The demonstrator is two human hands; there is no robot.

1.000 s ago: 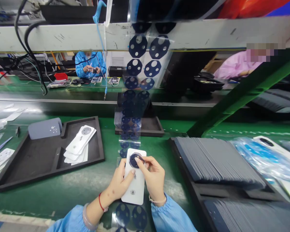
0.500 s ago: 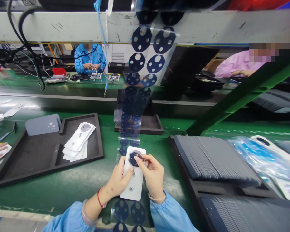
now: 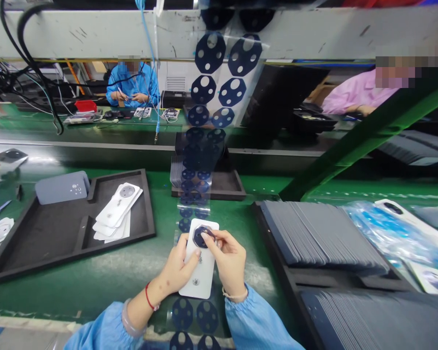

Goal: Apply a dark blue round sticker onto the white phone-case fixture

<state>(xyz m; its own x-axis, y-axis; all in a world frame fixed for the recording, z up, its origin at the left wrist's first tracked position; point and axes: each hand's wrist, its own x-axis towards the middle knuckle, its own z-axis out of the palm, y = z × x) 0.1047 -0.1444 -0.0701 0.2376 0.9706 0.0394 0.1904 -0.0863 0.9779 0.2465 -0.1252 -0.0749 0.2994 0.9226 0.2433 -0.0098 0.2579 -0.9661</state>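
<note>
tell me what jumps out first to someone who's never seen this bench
A clear strip of dark blue round stickers hangs from above down the middle to the hands. There the left hand steadies a white phone back cover while the right hand presses a dark sticker onto its camera ring. A black tray with stacked white covers sits to the left.
</note>
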